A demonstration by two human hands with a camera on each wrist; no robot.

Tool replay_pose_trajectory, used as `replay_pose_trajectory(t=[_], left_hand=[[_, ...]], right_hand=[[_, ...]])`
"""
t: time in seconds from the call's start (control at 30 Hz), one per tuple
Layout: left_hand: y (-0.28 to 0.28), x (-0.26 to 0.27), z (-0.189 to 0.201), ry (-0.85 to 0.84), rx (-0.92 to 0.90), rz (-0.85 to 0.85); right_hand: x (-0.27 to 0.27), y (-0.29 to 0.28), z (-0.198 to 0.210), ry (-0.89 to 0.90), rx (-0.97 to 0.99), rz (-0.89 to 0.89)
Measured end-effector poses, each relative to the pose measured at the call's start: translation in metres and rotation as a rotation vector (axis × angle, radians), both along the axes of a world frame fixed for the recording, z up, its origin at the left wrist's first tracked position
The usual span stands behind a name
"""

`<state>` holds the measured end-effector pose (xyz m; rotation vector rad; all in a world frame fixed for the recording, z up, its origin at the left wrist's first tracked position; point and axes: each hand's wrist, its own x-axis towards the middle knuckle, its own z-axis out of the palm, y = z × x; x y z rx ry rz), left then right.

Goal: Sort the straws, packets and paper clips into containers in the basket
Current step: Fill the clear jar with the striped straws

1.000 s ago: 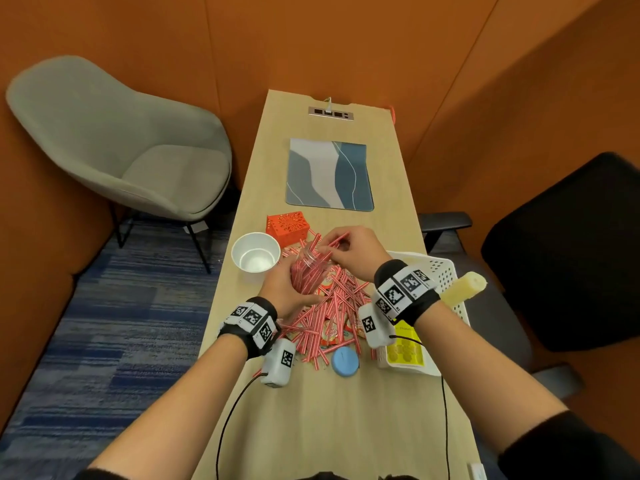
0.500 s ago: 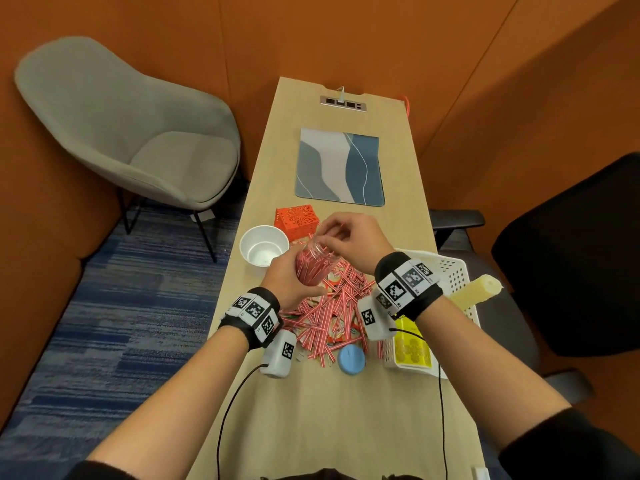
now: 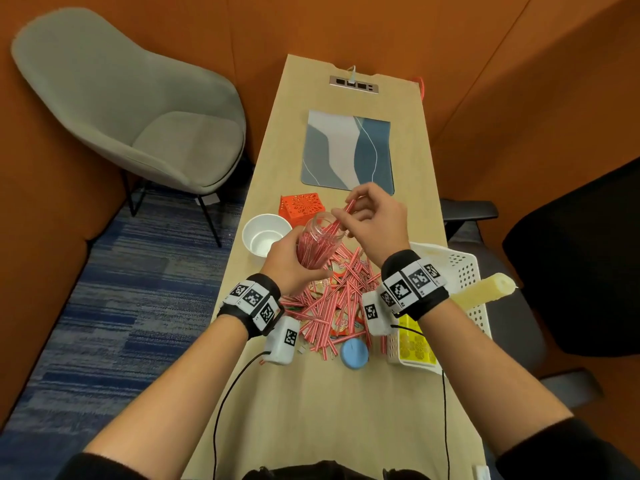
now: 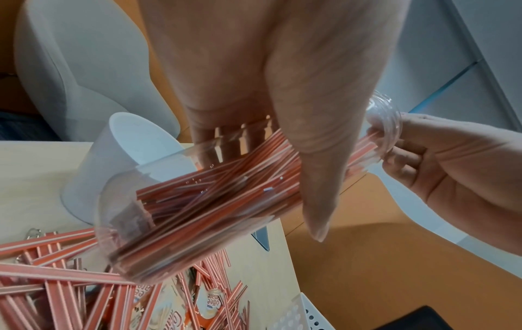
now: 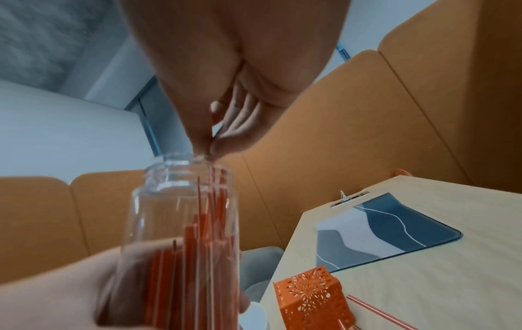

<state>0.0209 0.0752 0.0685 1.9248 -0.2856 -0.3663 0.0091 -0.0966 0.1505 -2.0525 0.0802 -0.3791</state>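
My left hand grips a clear plastic jar partly filled with red-and-white striped straws, held tilted above the table. In the left wrist view the thumb and fingers wrap the jar. My right hand pinches a straw whose lower end is in the jar's mouth; the right wrist view shows the fingertips right at the rim of the jar. A pile of loose straws, creamer packets and paper clips lies on the table below. A white basket stands at the right.
A white cup and an orange perforated box stand left of the jar. A blue lid lies near the pile. A yellow container sits in the basket. A patterned mat lies farther back. Chairs flank the narrow table.
Both hands have lifted the jar higher off the pile. My right hand rose from the pile and now feeds a straw into the jar's mouth.
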Motion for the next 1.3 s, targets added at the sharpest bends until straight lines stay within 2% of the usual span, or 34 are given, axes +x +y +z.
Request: replay_pose_trajectory(t=[0.1,0.23,0.3,0.4,0.47,0.57,0.63,0.67,0.73,0.77,0.8,0.87,0.9,0.93,1.17,1.3], left_hand=[[0.0,-0.001,-0.002,0.004,0.006,0.006],[0.005,-0.005,-0.009,0.022,0.008,0.023],[0.01,-0.006,-0.014,0.037,0.016,0.041],[0.017,-0.011,-0.017,0.045,0.038,0.046],[0.019,-0.015,-0.018,0.047,0.035,0.041],[0.021,-0.022,-0.019,0.039,0.043,0.048],[0.025,-0.027,-0.021,0.031,0.045,0.078],[0.028,-0.029,-0.022,0.032,0.045,0.094],[0.036,-0.035,-0.024,0.04,0.048,0.121],[0.04,-0.037,-0.026,0.038,0.05,0.132],[0.044,-0.04,-0.027,0.034,0.052,0.142],[0.052,-0.046,-0.03,0.037,0.052,0.15],[0.055,-0.049,-0.032,0.042,0.049,0.147],[0.059,-0.05,-0.033,0.049,0.044,0.138],[0.082,-0.054,-0.042,0.085,0.077,0.141],[0.09,-0.051,-0.048,0.098,0.083,0.149]], right_hand=[[-0.001,0.007,-0.011,-0.048,-0.104,0.011],[-0.002,0.015,-0.021,0.053,-0.318,0.085],[-0.002,0.017,-0.019,0.015,-0.264,0.112],[-0.008,0.02,-0.02,-0.107,-0.037,0.074],[-0.013,0.024,-0.027,-0.064,-0.053,0.096],[-0.018,0.03,-0.031,0.091,-0.189,0.179],[-0.022,0.03,-0.026,0.093,-0.223,0.216],[-0.025,0.028,-0.026,0.07,-0.162,0.168],[-0.031,0.019,-0.04,0.075,0.002,-0.069],[-0.032,0.013,-0.054,0.144,0.027,-0.183],[-0.034,0.008,-0.069,0.298,-0.023,-0.233],[-0.04,0.005,-0.101,0.796,-0.311,-0.146],[-0.044,0.008,-0.115,0.987,-0.447,-0.087],[-0.048,0.013,-0.126,1.082,-0.534,-0.069],[-0.043,0.044,-0.173,1.094,-0.739,-0.196],[-0.033,0.046,-0.176,1.036,-0.542,-0.216]])
